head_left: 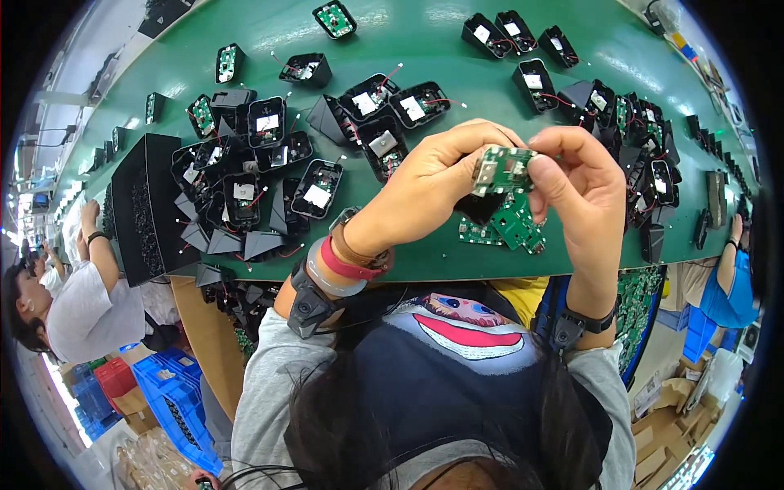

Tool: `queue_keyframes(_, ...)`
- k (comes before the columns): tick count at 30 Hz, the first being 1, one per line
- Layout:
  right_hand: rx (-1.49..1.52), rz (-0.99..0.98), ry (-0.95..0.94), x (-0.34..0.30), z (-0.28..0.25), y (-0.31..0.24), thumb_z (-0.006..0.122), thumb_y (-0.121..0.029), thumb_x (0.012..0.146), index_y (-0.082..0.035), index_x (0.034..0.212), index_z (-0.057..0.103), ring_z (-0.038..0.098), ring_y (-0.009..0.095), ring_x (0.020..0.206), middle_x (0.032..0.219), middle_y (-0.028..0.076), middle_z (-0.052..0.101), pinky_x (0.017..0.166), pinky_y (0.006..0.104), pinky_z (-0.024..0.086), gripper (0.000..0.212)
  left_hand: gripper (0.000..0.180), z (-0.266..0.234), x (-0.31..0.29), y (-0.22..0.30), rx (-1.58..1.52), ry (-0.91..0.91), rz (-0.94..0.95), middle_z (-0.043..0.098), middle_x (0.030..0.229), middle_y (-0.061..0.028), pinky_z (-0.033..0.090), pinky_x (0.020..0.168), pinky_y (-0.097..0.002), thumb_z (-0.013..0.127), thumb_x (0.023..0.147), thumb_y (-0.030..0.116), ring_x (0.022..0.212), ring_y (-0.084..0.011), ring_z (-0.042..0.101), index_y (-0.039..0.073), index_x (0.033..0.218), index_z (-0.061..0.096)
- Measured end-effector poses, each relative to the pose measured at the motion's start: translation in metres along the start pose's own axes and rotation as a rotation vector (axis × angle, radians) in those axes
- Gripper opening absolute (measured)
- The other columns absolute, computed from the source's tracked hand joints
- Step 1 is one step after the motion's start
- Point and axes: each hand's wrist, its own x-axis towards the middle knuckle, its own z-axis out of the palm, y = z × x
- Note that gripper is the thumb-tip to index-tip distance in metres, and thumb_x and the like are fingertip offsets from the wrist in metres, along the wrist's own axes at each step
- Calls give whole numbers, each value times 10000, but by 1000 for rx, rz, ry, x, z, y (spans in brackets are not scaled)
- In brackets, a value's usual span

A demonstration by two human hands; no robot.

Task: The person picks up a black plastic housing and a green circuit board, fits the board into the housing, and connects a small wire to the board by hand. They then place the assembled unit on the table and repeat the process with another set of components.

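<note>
Dark hair (327,420) hangs over a shirt (392,400). Beyond stretches a green worktop (416,41) strewn with black housings (318,186), 1 co-worker (98,318) at left. Above the worktop, the left hand (441,167) grips 1 small circuit board (502,169); the right hand (584,180) has its thumb at the right edge, whether pinching I cannot tell.

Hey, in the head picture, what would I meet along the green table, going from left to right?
Black box, pile of black cases, left hand, little green circuit board, right hand, brownish block.
</note>
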Motion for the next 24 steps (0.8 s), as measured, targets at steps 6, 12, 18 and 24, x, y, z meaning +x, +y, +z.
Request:
queue_keyframes(6,12,5,21,4,-7,1,618,-49,859,15,991,594,521,46,563,735,11,577,473,172,406,149,299,-5,-4,7,-185,-105,-235,582,938,24,400,768,-207,473,970,280,885,-52,507,26,1067,598)
queue_keyframes(12,-3,2,-68,2,-14,-3,620,-51,860,23,980,596,506,35,573,741,7,572,489,166,397,143,299,-6,-2,7,-311,-180,-258,570,917,32,401,745,-212,476,967,277,837,-49,489,30,1098,584)
queue_keyframes(18,-221,-14,-116,12,-19,-6,603,-12,843,32,942,618,502,24,660,748,-10,571,593,173,406,109,226,4,-1,-4,-18,-220,-237,538,907,24,409,761,-224,454,958,158,842,-66,491,12,1083,573)
queue_keyframes(24,-404,85,-397,32,-44,-8,595,21,811,44,953,616,540,84,809,891,32,561,697,196,431,146,438,0,1,-4,-230,-187,-360,534,953,-13,412,785,-229,317,990,346,860,-83,498,30,1212,523)
